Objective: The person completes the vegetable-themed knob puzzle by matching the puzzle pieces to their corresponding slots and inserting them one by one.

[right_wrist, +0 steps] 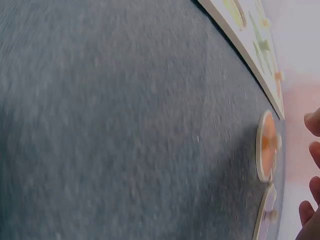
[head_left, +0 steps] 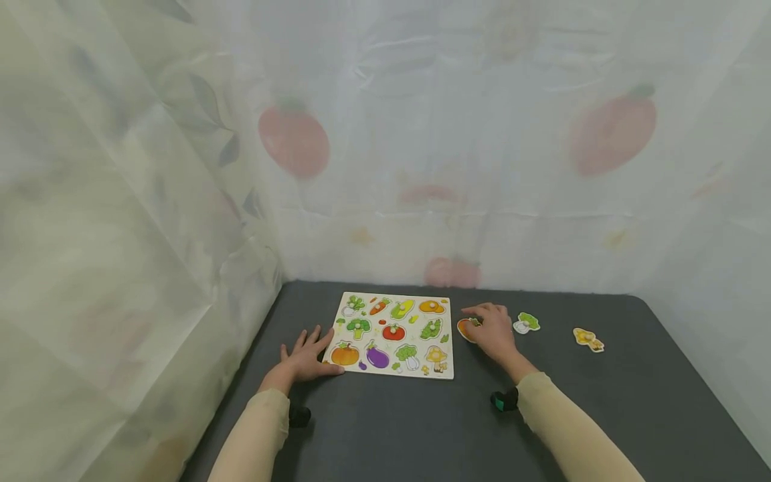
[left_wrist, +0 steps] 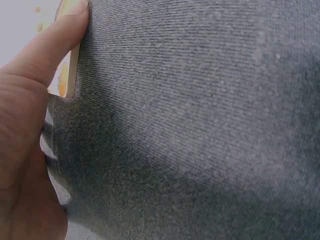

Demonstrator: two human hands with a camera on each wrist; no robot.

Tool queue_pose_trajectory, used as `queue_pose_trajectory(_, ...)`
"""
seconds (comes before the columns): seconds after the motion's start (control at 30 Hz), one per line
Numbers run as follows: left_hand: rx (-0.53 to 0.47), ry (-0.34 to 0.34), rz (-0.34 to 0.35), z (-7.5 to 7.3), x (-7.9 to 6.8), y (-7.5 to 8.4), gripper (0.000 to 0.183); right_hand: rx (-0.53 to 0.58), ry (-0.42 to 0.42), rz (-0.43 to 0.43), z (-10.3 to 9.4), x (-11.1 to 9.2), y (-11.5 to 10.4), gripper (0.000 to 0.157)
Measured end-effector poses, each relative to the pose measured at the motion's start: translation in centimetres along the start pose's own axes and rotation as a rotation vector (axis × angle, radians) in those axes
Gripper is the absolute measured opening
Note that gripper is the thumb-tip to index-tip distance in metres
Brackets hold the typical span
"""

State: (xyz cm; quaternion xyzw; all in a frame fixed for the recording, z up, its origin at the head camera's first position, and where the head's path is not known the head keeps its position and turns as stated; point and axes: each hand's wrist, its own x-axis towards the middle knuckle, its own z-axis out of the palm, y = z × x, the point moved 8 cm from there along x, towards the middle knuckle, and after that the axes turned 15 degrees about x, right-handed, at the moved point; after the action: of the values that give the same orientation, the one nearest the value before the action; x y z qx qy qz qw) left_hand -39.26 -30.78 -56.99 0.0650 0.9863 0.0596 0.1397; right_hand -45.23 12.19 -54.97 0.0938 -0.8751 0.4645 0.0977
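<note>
A light wooden puzzle board (head_left: 415,341) with pictured vegetables lies on the dark table. My left hand (head_left: 303,358) rests spread at its left edge, the thumb along the near left corner. In the left wrist view that thumb lies over the edge of the board (left_wrist: 72,70). My right hand (head_left: 495,331) is just right of the board, over a round orange knobbed piece (head_left: 464,329). The right wrist view has its fingers (right_wrist: 314,122) apart from each other and clear of the knob on the orange piece (right_wrist: 267,147).
To the right of my right hand lies a green-and-white leafy vegetable piece (head_left: 527,323), and farther right a yellow mushroom piece (head_left: 587,339). Pale printed curtains (head_left: 385,134) hang behind the table (head_left: 397,428) and along its left side.
</note>
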Motion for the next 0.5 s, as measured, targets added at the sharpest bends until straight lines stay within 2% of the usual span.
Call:
queue_pose_trajectory(0.27,0.001,0.0,-0.001,0.0,0.0,0.0,0.108,-0.091,0.035,0.006,-1.5,-0.5,0.8,0.033)
queue_pose_trajectory(0.5,0.002,-0.004,-0.004,0.1,0.0,-0.1,0.107,-0.154,0.089,0.003,-1.3,-1.8,1.5,0.032)
